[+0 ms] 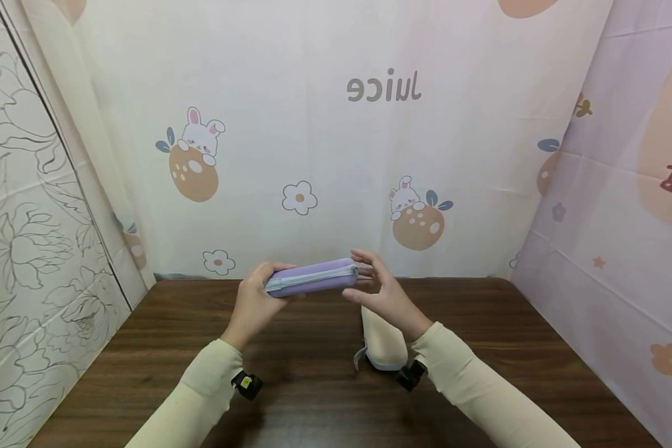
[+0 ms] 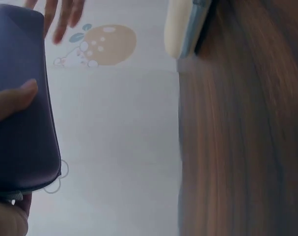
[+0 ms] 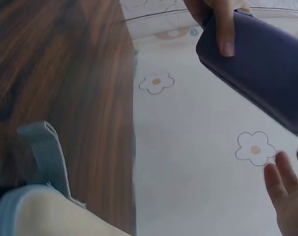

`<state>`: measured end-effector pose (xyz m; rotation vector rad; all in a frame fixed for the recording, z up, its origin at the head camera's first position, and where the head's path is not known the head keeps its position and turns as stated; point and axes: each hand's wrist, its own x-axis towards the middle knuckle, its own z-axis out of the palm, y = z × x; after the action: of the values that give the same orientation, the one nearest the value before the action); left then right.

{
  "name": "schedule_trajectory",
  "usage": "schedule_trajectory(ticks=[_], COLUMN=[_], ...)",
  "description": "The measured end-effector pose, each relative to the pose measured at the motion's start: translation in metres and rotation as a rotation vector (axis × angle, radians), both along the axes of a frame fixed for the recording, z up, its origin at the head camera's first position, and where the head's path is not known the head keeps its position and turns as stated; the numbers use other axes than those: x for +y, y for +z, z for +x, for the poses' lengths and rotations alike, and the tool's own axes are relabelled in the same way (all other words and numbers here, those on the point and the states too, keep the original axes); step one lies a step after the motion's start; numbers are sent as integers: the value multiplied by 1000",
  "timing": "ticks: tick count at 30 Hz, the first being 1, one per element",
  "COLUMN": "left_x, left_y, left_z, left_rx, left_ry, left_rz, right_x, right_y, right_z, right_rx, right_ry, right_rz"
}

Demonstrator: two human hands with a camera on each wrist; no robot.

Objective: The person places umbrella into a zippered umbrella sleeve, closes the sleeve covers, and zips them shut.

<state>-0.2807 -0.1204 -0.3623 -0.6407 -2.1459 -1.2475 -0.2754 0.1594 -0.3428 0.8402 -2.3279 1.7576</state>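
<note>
A purple zippered case (image 1: 313, 277) with a pale zipper band is held up above the table. My left hand (image 1: 257, 295) grips its left end, and the thumb lies across a flat face of the case (image 2: 21, 118) in the left wrist view. At the other end, my right hand (image 1: 382, 291) has its fingers spread near the case; in the right wrist view a gap shows between the fingers (image 3: 281, 182) and the case (image 3: 266, 69). Below the right hand lies a cream zippered case (image 1: 383, 342) with a grey-blue edge and strap, partly covered by that hand and wrist.
The dark wooden table (image 1: 308, 386) spreads beneath both arms. A printed curtain (image 1: 336, 143) hangs behind its far edge, with more printed cloth at the left and right sides. Each wrist wears a small black camera, such as the left wrist camera (image 1: 247, 384).
</note>
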Motion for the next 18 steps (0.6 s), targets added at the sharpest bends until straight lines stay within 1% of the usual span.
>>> schedule_trajectory(ticks=[2,5,6,7,8,12,13,14,15,18], left_x=[1,2,3,4,5,5,4,3,2,2], left_y=[1,2,4,8,12,12,10,6,1,2], left_z=[1,4,6,10,15,15,14,10,6,5], left_rx=[-60,-127,-149,-162,-172,-203,-201,-201,-199,-166], left_ry=[-39,-83,-98,-110,-116,-140,-144,-145,-147,-137], left_rz=[39,79,89,94,92,91,87,83,80,37], right_x=[-2,-6,-7,-9,-10,-14,-14,-14,-15,-15], right_y=[0,1,1,4,5,5,6,3,3,3], right_z=[1,4,5,8,9,8,9,6,6,7], right_rx=[-8,-12,-9,-5,8,58,70,85,97,131], right_ry=[37,46,49,54,58,100,104,105,104,89], right_rz=[28,50,46,34,26,-23,-29,-30,-30,-28])
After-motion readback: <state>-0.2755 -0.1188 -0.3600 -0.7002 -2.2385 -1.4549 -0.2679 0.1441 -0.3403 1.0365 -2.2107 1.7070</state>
